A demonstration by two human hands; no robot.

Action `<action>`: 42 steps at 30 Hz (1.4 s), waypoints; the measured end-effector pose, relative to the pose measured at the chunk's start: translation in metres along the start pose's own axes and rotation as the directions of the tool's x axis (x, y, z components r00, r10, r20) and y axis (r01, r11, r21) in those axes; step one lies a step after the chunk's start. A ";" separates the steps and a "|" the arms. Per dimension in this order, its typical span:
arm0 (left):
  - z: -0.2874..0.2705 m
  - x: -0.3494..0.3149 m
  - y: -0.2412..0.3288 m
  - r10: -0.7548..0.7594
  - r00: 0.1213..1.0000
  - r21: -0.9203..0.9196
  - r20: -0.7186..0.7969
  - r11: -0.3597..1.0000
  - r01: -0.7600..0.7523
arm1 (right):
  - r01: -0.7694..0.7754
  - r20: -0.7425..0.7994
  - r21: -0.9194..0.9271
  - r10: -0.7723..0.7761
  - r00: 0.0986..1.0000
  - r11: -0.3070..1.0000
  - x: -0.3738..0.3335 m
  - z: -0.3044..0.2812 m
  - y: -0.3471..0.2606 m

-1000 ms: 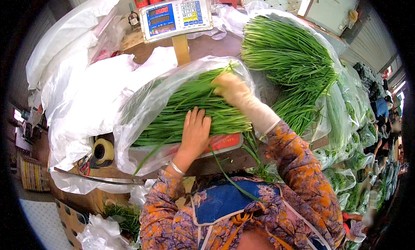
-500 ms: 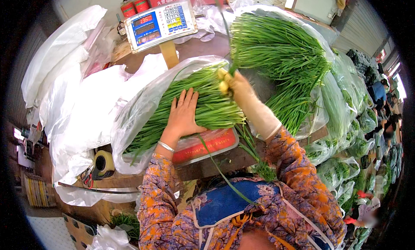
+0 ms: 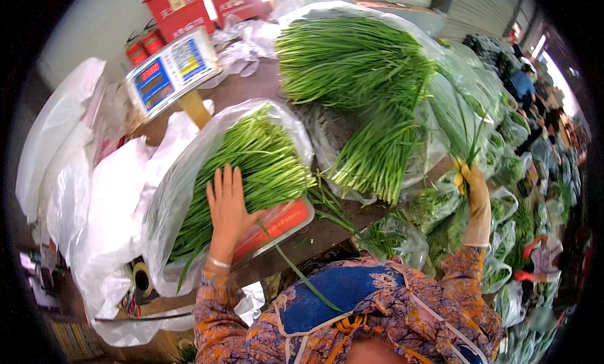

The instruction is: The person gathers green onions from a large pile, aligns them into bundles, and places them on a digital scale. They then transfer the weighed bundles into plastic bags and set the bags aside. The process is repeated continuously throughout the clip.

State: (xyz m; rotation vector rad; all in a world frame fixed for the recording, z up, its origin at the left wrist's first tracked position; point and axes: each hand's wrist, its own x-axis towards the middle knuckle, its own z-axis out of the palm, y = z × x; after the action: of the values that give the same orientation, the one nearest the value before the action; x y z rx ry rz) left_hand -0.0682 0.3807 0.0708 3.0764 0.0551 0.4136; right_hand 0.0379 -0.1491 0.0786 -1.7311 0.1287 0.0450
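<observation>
A thick bunch of garlic chives lies in a clear plastic bag on the red pan of a weighing scale. My bare left hand rests on the bunch with its fingers spread. Off to the right, my gloved right hand is closed round a few loose chive leaves, whose tips point upward. A single long chive leaf hangs from near my left hand across my apron. The scale's display stands behind the bag on a yellowish post.
A larger heap of chives lies on plastic at the back of the table. White sacks and a tape roll are at the left. Bagged greens crowd the right, with people farther off. Red boxes stand behind.
My right hand has swung from the bunch's cut ends out to the far right, carrying chive leaves. My left hand stays on the bunch. The view has shifted, and the display's digits differ.
</observation>
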 end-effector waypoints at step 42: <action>-0.068 -0.071 0.033 -0.350 0.879 -0.662 -0.323 0.748 0.054 | 0.512 0.935 0.096 -0.254 0.248 0.854 -0.071 0.332 -0.065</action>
State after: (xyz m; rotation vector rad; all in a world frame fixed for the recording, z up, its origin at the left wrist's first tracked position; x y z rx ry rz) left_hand -0.1539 0.3468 0.1194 2.2224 0.2198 0.8811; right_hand -0.0110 0.1923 0.0957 -1.6567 -1.2529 0.7193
